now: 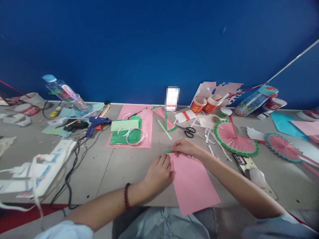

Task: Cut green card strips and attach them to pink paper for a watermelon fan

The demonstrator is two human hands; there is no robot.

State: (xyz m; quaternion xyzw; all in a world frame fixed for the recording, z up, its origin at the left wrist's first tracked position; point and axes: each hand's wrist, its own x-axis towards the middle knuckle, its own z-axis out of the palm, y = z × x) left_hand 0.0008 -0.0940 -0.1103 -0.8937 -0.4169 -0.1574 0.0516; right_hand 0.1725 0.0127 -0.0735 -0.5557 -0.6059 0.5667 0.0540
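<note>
A pink sheet of paper (193, 182) lies at the table's front, its lower corner reaching over the edge. Along its top edge runs a green paper strip (168, 151), mostly covered by my fingers. My left hand (159, 169) is closed at the sheet's upper left edge, fingers curled over the paper; its thumb is hidden. My right hand (183, 146) pinches the strip at the top edge. Beyond it rest black scissors (189, 132), a loose pale green strip (164, 129) and a folded pink fan piece (161, 114) with green trim.
Left stand a blue glue gun (96, 124), a white power strip (53, 169) with cables, and a tilted bottle (63, 91). Green paper packs (127, 136) lie mid-table. To the right are red paper cups (198, 104), a watermelon fan (234, 141) and a phone (240, 161).
</note>
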